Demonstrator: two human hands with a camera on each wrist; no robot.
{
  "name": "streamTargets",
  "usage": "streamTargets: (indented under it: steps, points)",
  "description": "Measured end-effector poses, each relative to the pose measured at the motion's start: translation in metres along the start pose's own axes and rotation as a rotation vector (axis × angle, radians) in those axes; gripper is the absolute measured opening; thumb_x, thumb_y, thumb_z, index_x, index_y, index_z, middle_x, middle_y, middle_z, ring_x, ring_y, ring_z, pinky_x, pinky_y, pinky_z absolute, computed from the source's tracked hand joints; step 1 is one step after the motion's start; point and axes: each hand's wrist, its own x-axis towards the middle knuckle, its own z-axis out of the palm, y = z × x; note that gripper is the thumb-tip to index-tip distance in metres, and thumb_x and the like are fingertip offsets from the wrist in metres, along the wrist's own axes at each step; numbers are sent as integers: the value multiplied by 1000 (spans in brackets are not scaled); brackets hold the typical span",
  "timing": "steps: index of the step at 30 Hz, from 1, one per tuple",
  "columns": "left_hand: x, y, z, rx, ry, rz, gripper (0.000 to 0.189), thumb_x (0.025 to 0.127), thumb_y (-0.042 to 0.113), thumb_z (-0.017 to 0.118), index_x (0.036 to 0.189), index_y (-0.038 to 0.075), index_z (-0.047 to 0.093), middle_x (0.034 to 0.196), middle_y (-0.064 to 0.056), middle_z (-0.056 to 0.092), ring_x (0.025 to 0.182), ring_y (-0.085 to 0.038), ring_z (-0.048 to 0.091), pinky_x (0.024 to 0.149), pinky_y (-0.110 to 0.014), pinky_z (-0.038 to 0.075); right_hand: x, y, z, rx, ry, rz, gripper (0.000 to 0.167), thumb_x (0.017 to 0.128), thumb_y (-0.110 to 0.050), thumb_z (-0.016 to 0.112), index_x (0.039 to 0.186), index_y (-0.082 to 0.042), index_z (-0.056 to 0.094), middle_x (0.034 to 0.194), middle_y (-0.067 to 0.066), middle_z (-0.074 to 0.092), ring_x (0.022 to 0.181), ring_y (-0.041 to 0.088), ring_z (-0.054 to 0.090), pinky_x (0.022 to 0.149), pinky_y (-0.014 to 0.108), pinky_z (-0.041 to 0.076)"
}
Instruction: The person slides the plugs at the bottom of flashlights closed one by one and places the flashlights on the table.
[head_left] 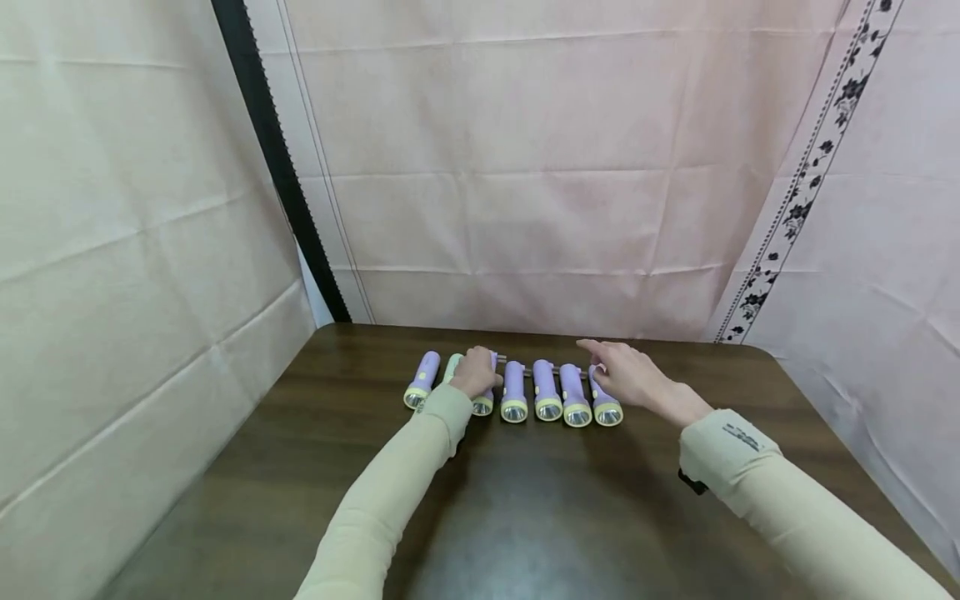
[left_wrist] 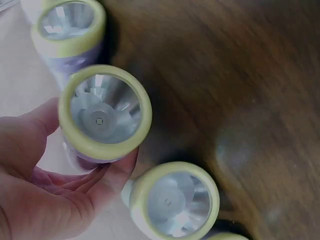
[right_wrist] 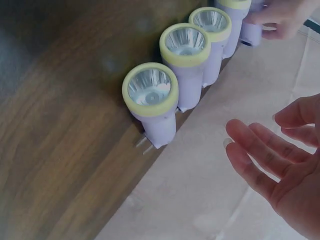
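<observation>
Several flashlights with yellow rims around their lenses lie in a row, lenses toward me. My left hand (head_left: 474, 372) grips a purple flashlight (left_wrist: 106, 151), the thumb on one side and fingers curled round the other. On its left lie a mint-green flashlight (head_left: 452, 365) and a purple flashlight (head_left: 426, 369). To the right follow more purple ones, such as the flashlight (head_left: 545, 385) in mid-row. Above the rightmost flashlight (right_wrist: 159, 131) my right hand (head_left: 626, 371) hovers with relaxed fingers, holding nothing. Metal plug prongs (right_wrist: 144, 143) stick out near that flashlight's tail end.
The row lies near the far edge of a dark brown wooden table (head_left: 525, 517). Pale cloth (head_left: 562, 167) hangs behind the table and along both sides. A black strip (head_left: 281, 158) runs down the back left corner, and a floral band (head_left: 817, 158) down the back right.
</observation>
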Motion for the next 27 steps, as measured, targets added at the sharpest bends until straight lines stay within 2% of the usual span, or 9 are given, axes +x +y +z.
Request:
streamTargets:
  steps: [3,7,10,13,15,18,20,23,27]
  points:
    - [-2,3,-8,-60,19,-41,39,79,25,76,104,0,60,102,-16,64,87,-27,62,73,-39,52,1,-1,5,13,11,-18,52,84,1,53,136,-3,51,93,7,69,66,11,52,55,26,40]
    - [-4,16,-23,-110,36,-30,43,79,27,76,109,3,57,100,-14,63,88,-27,63,75,-39,52,7,-9,5,30,26,-57,57,83,1,55,140,-6,48,93,8,69,68,11,53,58,27,42]
    - [-7,30,-32,-123,51,41,53,78,27,76,121,5,53,106,-15,64,96,-30,63,80,-41,52,11,-18,0,59,18,-69,63,84,0,55,145,-10,42,97,10,70,68,12,53,60,28,43]
    - [-12,44,-37,-145,62,150,60,77,24,76,128,8,50,112,-13,64,100,-30,63,83,-40,52,14,-27,-6,75,4,-76,68,83,0,54,148,-13,38,100,11,70,68,12,53,60,28,43]
    - [-14,52,-41,-166,92,229,57,77,21,76,127,9,50,112,-11,65,97,-27,63,80,-38,53,17,-32,-10,71,25,-85,69,82,1,54,148,-12,37,99,11,70,67,12,53,59,27,43]
    - [-15,58,-44,-201,156,311,51,77,18,77,121,11,51,106,-8,66,91,-23,63,76,-35,52,23,-39,-17,64,82,-94,68,81,2,54,147,-11,40,98,11,69,68,15,53,57,28,42]
    - [-15,59,-44,-220,189,346,48,77,16,77,118,12,52,104,-7,66,89,-22,63,76,-34,52,26,-43,-20,58,110,-99,67,81,1,53,146,-11,42,98,10,68,69,15,53,57,27,41]
    - [-17,58,-42,-251,204,385,46,78,13,77,117,12,52,105,-7,67,91,-22,63,78,-34,52,27,-47,-22,66,128,-101,65,81,1,53,144,-11,45,97,10,69,68,15,52,56,27,40]
    - [-20,56,-39,-290,198,385,46,78,11,76,117,13,52,105,-8,68,92,-22,64,79,-35,52,24,-49,-21,106,177,-94,61,80,1,53,140,-8,49,95,10,70,65,14,52,57,27,41]
